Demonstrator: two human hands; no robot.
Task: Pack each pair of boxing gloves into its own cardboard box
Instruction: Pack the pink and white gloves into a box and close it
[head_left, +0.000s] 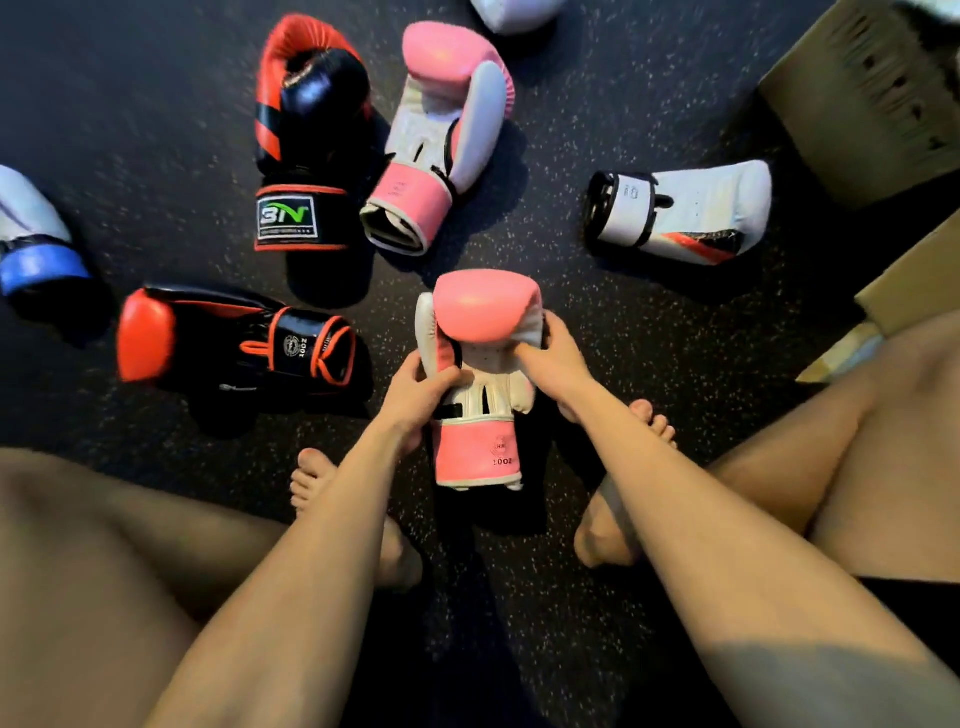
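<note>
Both occupied: left hand (415, 397) and right hand (561, 358) clasp near pink glove (485, 306); recommend collecting far pink glove (441, 130) beyond them before boxing

Dark speckled floor (597, 104): pink glove (441, 140) lying beyond the left hand (415, 400), black-red glove (228, 338) left of it, white glove (691, 213) off beyond the right hand (561, 358).
</note>
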